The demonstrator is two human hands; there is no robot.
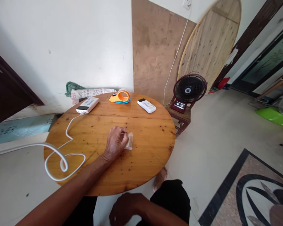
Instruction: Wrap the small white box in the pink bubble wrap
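Note:
My left hand rests near the middle of the round wooden table. Its fingers are pinched on a small whitish translucent packet that lies on the wood. My right hand sits low by my lap, below the table's near edge. It shows only its back, with the fingers curled out of sight. A white power bank lies at the far left of the table, and its white cable loops over the left side.
An orange tape dispenser and a white remote lie at the table's far edge. A dark fan stands on a low stool to the right. A round wooden board leans on the wall. Sacks lie behind the table.

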